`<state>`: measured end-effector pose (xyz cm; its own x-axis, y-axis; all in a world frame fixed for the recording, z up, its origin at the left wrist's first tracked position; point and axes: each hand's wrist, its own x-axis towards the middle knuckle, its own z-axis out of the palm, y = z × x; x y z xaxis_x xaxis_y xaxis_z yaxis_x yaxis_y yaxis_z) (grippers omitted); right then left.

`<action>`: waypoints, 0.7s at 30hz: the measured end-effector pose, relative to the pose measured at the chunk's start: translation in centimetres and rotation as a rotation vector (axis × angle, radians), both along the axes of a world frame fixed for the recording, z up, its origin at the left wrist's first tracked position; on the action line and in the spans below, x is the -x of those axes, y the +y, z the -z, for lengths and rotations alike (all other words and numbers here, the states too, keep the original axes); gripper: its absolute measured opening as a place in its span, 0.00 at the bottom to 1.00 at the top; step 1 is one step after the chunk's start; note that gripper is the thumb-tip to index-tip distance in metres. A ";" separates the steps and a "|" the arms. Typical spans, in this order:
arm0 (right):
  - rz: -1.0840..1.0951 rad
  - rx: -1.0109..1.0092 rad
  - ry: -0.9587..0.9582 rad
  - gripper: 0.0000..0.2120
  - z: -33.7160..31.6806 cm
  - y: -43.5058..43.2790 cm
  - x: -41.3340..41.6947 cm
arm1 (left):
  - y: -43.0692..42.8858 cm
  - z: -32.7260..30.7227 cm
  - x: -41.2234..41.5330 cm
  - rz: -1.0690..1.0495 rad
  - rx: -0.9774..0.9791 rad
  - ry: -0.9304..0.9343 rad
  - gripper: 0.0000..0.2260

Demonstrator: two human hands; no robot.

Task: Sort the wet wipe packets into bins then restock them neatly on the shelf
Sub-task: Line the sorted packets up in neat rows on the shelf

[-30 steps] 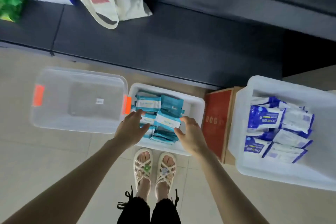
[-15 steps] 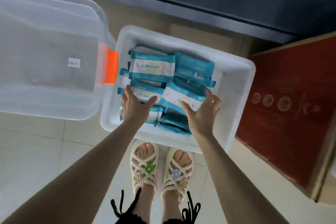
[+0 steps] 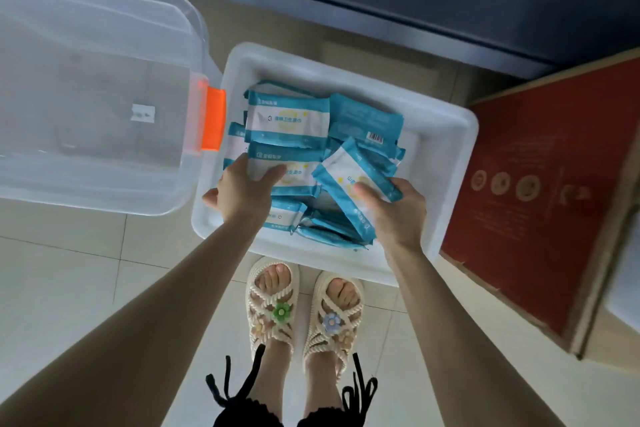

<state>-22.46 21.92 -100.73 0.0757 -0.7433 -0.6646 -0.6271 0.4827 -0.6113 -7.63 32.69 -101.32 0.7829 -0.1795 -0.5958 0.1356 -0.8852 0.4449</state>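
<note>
Right hand [image 3: 394, 215] pinches one tilted packet [image 3: 346, 177]; left hand [image 3: 242, 194] grips a flat packet [image 3: 294, 172] in the white bin [image 3: 450, 128]. Risk: the slick wrap may slip free.

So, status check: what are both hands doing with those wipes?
Right hand grips tilted packet, held above pile. Left hand pinches flat packet in white bin. Nothing blocking.
</note>
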 end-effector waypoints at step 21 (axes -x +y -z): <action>-0.154 -0.126 -0.734 0.18 -62.8 2.5 -8.0 | 6.3 -61.4 -3.5 -0.346 0.928 0.058 0.05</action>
<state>-14.45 24.46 -37.98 0.6280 -0.6107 -0.4824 -0.1463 0.5162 -0.8439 -4.11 38.99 -39.93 0.8540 -0.3614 -0.3741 0.3648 -0.0967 0.9261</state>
